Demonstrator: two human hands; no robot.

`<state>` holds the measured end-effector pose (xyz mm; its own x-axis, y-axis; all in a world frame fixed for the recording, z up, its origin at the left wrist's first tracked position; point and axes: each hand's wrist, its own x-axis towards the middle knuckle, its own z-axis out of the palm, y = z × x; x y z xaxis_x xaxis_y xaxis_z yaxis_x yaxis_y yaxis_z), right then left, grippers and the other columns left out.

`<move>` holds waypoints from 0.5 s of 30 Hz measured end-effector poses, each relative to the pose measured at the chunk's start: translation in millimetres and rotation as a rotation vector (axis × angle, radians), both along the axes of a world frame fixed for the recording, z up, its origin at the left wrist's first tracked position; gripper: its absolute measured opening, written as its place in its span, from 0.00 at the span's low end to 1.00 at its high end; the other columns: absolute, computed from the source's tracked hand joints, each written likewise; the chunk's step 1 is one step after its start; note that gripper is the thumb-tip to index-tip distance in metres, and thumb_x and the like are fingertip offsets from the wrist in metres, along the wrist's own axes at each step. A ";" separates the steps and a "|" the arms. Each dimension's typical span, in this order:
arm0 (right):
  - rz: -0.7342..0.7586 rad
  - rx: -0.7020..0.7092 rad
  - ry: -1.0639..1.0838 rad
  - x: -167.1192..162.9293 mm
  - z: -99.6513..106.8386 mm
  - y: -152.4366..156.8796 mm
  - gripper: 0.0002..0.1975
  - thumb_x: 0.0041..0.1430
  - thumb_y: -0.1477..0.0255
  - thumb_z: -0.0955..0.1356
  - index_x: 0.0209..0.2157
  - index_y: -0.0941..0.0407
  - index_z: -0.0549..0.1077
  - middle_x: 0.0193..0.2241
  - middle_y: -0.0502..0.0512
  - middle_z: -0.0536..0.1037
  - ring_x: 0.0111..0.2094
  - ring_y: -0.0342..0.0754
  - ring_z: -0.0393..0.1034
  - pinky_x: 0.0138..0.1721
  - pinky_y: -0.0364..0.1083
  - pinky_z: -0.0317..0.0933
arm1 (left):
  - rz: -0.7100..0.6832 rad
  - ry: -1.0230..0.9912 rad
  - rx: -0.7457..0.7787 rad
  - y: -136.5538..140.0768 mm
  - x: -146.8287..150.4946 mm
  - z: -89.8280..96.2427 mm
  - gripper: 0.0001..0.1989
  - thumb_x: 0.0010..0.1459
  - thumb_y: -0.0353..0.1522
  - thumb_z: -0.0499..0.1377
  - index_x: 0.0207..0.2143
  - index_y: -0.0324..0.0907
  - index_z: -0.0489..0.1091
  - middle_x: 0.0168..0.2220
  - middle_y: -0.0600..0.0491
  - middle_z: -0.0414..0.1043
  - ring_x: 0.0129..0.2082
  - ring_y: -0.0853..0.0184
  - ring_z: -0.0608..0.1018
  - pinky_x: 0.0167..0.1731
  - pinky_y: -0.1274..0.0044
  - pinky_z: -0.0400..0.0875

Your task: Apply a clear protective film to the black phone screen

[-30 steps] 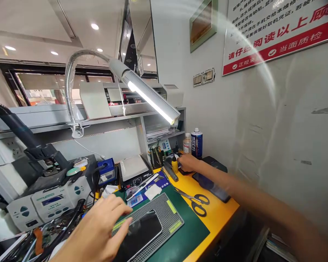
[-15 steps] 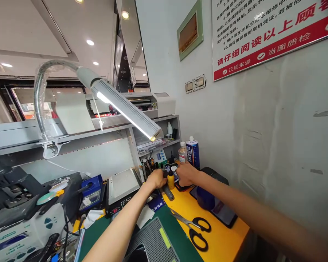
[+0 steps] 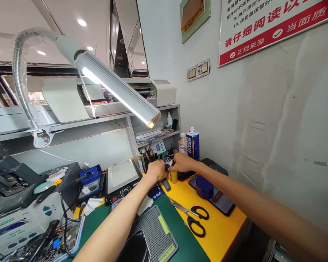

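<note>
**Both hands meet on a small dark item at the back of the bench**

Nearest the camera, a phone (image 3: 133,249) lies dark on the grey perforated mat (image 3: 155,233), well short of the fingers and below the left forearm. Further on, black-handled scissors (image 3: 192,218) sit on the yellow desk surface (image 3: 221,233), near side of the fingers and under the right forearm. Right of them, a dark phone (image 3: 221,202) lies flat with a round dark blue object (image 3: 203,186) on its far end.

Now the action: the left hand (image 3: 155,170) is curled into a loose fist, fingers pressed together, and the right hand (image 3: 182,162) comes in from the other side, fingertips bunched. Between them they pinch a small dark item (image 3: 168,163) with a bit of white and blue on it; what it is cannot be made out. It sits lifted off the desk, right where the two sets of fingertips meet. Just under the fingers stands a small yellow bottle (image 3: 173,177), and a grey tool (image 3: 166,185) lies on the desk just below the left knuckles.

Left of the fingers, a heating plate (image 3: 121,176) and a blue soldering stand (image 3: 90,178). Just beyond the right fingers, a clear bottle (image 3: 182,143) and a blue spray can (image 3: 192,143) stand against the wall. Above the fingers and to the left, the lit lamp bar (image 3: 117,89) slants down.
</note>
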<state>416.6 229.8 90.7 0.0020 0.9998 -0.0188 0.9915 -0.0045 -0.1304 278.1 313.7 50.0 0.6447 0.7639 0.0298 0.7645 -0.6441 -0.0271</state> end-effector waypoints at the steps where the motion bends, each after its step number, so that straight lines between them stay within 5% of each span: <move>1: -0.003 -0.018 0.008 -1.2 3.8 -2.5 0.14 0.69 0.62 0.71 0.43 0.61 0.76 0.40 0.55 0.78 0.39 0.50 0.76 0.40 0.50 0.73 | -0.010 -0.002 0.019 -2.4 -0.8 -0.5 0.18 0.65 0.40 0.61 0.52 0.39 0.71 0.52 0.45 0.73 0.49 0.58 0.77 0.49 0.61 0.75; 15: -0.095 -0.140 0.156 -11.8 9.7 -17.4 0.15 0.70 0.62 0.70 0.44 0.61 0.75 0.39 0.54 0.77 0.36 0.48 0.75 0.38 0.49 0.73 | -0.168 -0.213 0.183 -4.4 -40.3 23.1 0.18 0.67 0.38 0.60 0.56 0.40 0.68 0.50 0.47 0.74 0.46 0.60 0.78 0.47 0.62 0.77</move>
<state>404.8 212.5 100.4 0.0819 0.9829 -0.1646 0.9537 -0.1253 -0.2735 237.8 309.3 73.1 0.7259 0.6166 0.3047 0.6487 -0.7610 -0.0054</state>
